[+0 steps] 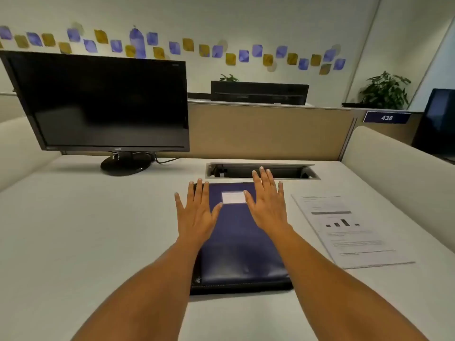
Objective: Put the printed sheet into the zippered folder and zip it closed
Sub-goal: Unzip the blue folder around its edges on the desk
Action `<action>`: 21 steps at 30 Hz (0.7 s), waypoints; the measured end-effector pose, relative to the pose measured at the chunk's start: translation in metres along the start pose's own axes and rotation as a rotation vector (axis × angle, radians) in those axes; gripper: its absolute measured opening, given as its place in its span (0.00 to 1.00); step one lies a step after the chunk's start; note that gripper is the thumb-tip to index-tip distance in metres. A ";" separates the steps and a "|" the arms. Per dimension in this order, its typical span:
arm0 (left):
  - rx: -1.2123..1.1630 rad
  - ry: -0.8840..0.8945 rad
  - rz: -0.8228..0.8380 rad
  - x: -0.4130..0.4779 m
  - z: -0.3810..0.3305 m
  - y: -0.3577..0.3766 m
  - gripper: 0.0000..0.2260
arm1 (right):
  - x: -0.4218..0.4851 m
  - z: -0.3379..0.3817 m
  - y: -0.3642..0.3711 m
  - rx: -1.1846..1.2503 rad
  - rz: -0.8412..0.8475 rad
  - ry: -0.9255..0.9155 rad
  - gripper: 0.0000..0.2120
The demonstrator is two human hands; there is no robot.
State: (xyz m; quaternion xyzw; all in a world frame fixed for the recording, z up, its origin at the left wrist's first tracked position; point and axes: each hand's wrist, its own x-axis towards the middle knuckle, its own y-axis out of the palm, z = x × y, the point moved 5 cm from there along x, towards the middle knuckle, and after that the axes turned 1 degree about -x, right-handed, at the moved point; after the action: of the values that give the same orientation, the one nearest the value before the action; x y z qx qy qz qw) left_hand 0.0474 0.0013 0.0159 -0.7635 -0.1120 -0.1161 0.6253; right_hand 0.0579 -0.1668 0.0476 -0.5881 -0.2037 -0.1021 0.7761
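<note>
Over folder [238, 242] | left grip [197, 212], right grip [267, 207] spread, empty | sheet [354, 232] rightward, apart

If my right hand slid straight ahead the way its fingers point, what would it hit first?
Probably the open cable well in the desk, just past the far edge of the blue folder. How high the right hand floats is unclear; held higher, it would reach the beige partition behind.
</note>
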 end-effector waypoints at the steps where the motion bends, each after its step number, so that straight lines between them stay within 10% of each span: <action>1: -0.004 -0.024 0.032 -0.005 0.004 0.005 0.31 | -0.006 -0.001 0.007 -0.017 0.039 0.020 0.28; 21: -0.199 -0.134 0.337 -0.053 0.026 0.076 0.30 | -0.078 -0.055 0.078 0.055 0.425 0.289 0.28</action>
State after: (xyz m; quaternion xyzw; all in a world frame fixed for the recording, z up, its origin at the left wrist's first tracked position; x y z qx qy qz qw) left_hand 0.0220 0.0112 -0.0764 -0.8354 -0.0123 0.0307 0.5486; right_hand 0.0298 -0.2027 -0.0671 -0.5757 0.0349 -0.0142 0.8168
